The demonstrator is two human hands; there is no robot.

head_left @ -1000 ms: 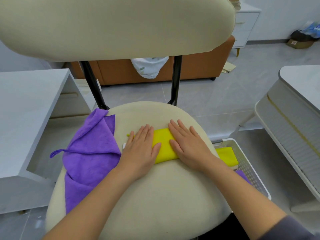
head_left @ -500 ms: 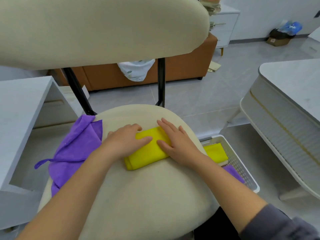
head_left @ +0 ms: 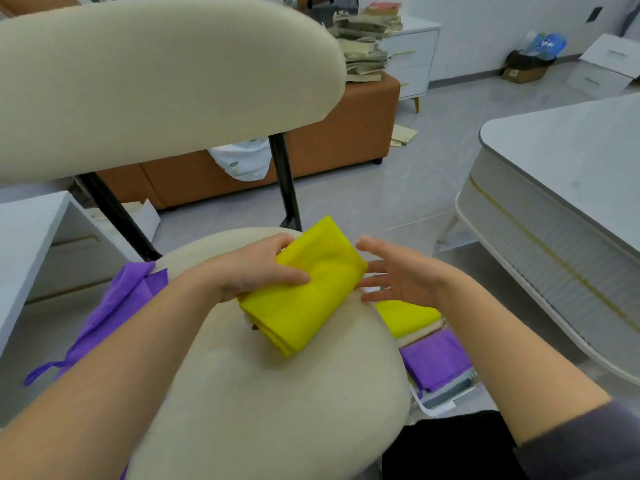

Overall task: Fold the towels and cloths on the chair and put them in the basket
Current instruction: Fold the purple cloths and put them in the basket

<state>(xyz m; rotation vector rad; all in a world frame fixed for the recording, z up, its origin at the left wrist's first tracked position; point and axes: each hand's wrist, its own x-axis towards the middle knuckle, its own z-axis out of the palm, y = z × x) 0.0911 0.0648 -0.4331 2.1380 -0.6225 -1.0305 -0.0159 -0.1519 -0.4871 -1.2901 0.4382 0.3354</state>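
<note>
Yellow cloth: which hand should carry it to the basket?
Probably the left hand: it grips the folded yellow cloth. The right hand, open beside it, is nearer the basket, though.

The folded yellow cloth (head_left: 304,299) was held over the chair (head_left: 277,393) seat. A crumpled purple cloth (head_left: 117,317) draped off its left edge. In the basket (head_left: 446,401), right, lay a folded yellow towel (head_left: 408,318) and purple towel (head_left: 436,362).
</note>
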